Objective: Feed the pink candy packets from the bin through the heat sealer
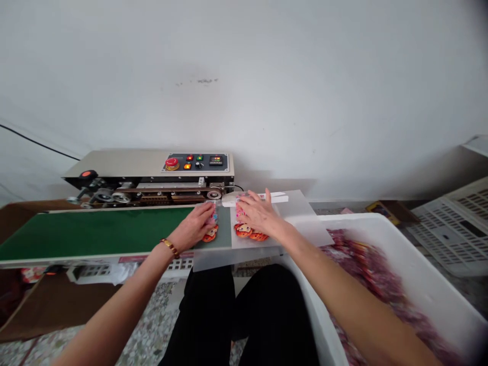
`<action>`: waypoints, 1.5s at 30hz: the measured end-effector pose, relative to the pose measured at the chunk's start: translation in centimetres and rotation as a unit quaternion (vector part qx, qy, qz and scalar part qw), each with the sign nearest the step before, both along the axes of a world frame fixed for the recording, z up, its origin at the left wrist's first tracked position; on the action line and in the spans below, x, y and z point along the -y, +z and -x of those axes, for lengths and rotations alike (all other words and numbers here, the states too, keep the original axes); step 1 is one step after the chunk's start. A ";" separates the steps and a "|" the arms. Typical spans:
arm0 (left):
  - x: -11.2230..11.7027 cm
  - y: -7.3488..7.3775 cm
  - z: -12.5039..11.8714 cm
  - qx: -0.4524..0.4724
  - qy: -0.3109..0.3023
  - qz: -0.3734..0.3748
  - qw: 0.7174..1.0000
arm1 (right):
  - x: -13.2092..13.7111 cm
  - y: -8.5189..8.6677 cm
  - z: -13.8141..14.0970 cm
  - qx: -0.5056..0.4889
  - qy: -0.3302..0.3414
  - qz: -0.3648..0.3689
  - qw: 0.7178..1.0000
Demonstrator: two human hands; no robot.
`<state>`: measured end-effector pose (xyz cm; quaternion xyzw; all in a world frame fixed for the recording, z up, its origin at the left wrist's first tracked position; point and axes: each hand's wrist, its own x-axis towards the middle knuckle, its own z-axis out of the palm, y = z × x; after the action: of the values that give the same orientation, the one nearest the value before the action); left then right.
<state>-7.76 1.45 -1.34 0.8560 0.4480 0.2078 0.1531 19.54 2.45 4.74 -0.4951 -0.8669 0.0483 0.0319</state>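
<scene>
My left hand (pixel 193 224) has its fingers closed on a small clear plastic packet (pixel 210 234) with pink contents and a cartoon head at its near end, by the right end of the green conveyor belt (pixel 102 231). A similar packet (pixel 243 230) lies under my right hand (pixel 257 211), whose thumb and fingers grip its upper part while other fingers are raised. Another packet (pixel 259 236) overlaps it on the right. Beneath these packets lies a translucent plastic sheet (pixel 301 229). Both packets are partly covered by my fingers.
A band sealing machine (pixel 125 162) with a red stop button (pixel 172 163) and lit switches stands behind the belt, against the wall. At right, a white foam box (pixel 381 229) holds many pink packets. A white plastic crate (pixel 453 229) stands beyond it.
</scene>
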 end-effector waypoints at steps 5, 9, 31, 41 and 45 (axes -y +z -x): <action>0.3 1.1 3.6 -0.074 0.108 -0.027 0.991 | -0.5 -1.0 2.6 -0.011 0.017 -0.007 1.000; 1.3 1.6 -1.7 -0.045 0.089 -0.067 0.993 | 0.4 -0.9 2.3 -0.032 -0.010 -0.030 0.999; 1.3 1.5 0.7 -0.068 0.137 -0.072 0.986 | 1.9 -1.2 4.4 -0.036 -0.029 -0.041 0.998; 0.9 0.3 -7.0 -0.051 0.009 -0.034 0.998 | 2.6 -0.4 -1.8 0.021 -0.052 -0.041 0.998; 0.4 0.2 -5.0 -0.040 -0.040 -0.031 0.998 | 1.1 -0.3 -0.3 -0.014 -0.054 -0.034 0.998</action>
<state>-2.71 1.02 -1.11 0.8853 0.4123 0.1810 0.1163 19.86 1.36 4.40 -0.5389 -0.8396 0.0242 0.0636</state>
